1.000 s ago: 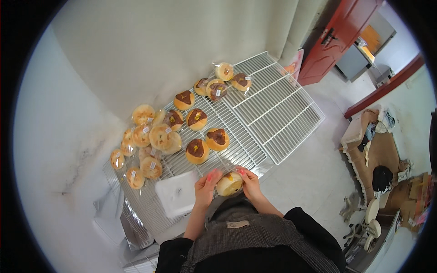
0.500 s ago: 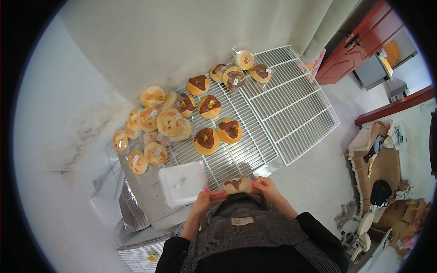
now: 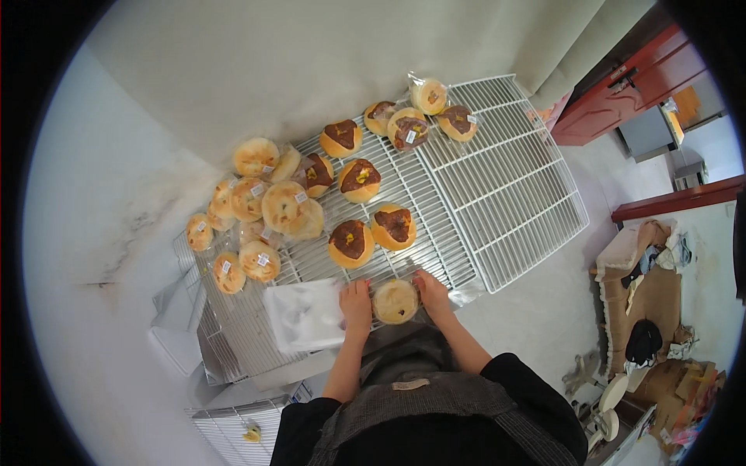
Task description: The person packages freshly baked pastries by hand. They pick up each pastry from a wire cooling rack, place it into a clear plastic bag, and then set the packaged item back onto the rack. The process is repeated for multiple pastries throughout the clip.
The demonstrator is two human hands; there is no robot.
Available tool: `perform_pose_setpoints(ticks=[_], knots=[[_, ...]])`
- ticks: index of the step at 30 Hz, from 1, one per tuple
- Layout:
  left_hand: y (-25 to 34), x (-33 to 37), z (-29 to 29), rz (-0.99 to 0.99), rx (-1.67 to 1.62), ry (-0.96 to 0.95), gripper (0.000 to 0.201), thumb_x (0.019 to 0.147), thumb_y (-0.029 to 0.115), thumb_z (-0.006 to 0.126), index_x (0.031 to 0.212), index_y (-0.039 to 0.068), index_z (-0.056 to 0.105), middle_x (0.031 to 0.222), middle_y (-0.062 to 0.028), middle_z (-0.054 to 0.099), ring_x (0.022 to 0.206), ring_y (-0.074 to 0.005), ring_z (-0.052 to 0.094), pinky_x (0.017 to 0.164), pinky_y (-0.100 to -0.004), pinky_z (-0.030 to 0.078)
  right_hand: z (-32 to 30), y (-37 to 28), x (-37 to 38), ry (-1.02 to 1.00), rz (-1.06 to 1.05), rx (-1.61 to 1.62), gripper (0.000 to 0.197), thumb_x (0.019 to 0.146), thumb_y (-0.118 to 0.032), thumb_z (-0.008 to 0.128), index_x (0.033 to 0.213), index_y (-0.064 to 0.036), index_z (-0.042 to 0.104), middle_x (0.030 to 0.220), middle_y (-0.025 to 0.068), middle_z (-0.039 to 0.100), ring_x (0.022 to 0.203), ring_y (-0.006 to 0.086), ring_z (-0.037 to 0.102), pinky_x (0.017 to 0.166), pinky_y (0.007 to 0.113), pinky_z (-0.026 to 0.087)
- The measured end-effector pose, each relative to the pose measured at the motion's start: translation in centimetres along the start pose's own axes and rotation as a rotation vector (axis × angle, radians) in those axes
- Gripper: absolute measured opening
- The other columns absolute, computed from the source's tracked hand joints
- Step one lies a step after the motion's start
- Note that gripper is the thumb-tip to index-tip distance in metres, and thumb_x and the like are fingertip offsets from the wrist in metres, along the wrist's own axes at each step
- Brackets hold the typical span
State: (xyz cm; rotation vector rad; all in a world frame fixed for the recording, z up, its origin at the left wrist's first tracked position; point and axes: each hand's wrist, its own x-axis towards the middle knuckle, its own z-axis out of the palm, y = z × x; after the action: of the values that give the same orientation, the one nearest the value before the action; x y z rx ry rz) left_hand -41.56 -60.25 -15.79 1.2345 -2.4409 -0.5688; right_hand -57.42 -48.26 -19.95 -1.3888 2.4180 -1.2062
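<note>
A round bun in a clear bag [image 3: 395, 301] is at the front edge of the wire rack [image 3: 435, 264], its pale side facing up with one small dark spot. At its left, my left hand [image 3: 356, 303] has its fingers closed at the bag's edge. My right hand [image 3: 431, 291] pinches the bag's other side. Just left of my left hand lies a white square tray [image 3: 305, 314] with a stack of clear bags or film. Beyond my hands sit unwrapped buns with brown tops, among them one bun [image 3: 350, 243] and another bun [image 3: 393, 227].
Bagged pale buns [image 3: 292, 208] are heaped on the rack's left side. More bagged buns [image 3: 408, 129] stand at the far edge by the wall. A second wire rack [image 3: 513, 179] overlaps on the right. A low brown couch [image 3: 645, 287] with clothes stands at the right.
The bagged bun has turned from brown side to pale side up and moved forward onto the rack's edge. Both hands moved forward with it. The whole view has shifted slightly.
</note>
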Motion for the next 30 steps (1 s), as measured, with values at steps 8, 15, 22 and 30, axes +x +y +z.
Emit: perform_pose_setpoints(ticks=[8,15,22,30], knots=[[9.2,1.9,-9.2,0.057,-0.892,-0.133,0.022,0.078,0.007,0.058,0.099,0.004,0.056,0.1,-0.0189,0.055,0.099,-0.0332,0.053,0.086,-0.0383,0.041,-11.9,-7.0,9.5,-0.76,-0.425,0.039,0.067,0.059,-0.022,0.076,0.12,-0.0171,0.048,0.112,0.0109,0.049,0.103,0.0308,0.047,0.082,0.04,0.039],[-5.1,-4.8,-9.6,-0.06,0.329,0.075,0.056,0.076,0.032,0.062,0.124,0.01,0.046,0.131,-0.014,0.04,0.123,-0.0374,0.032,0.101,-0.0557,0.017,-10.7,-6.8,19.1,-0.129,-0.312,-0.366,0.048,0.067,-0.017,0.071,0.111,-0.0115,0.051,0.094,0.0119,0.048,0.088,0.0301,0.048,0.073,0.04,0.039],[-8.6,-8.1,-7.3,-0.113,0.396,-0.181,0.064,0.075,0.036,0.06,0.13,0.01,0.038,0.136,-0.0127,0.033,0.127,-0.0381,0.024,0.101,-0.0606,0.012,3.8,-2.2,39.4,-0.091,-0.234,-0.225,0.058,0.072,-0.024,0.067,0.122,-0.0072,0.042,0.121,0.0224,0.043,0.11,0.0372,0.045,0.089,0.043,0.038],[-8.2,-8.1,-10.4,-0.294,-0.002,-0.101,0.044,0.078,0.021,0.06,0.117,0.004,0.05,0.121,-0.014,0.046,0.11,-0.0333,0.046,0.098,-0.0495,0.029,9.4,-3.1,44.6,-0.584,0.134,-0.849,0.087,0.058,-0.039,0.074,0.127,-0.0122,0.03,0.125,0.0227,0.039,0.109,0.04,0.044,0.093,0.051,0.032]])
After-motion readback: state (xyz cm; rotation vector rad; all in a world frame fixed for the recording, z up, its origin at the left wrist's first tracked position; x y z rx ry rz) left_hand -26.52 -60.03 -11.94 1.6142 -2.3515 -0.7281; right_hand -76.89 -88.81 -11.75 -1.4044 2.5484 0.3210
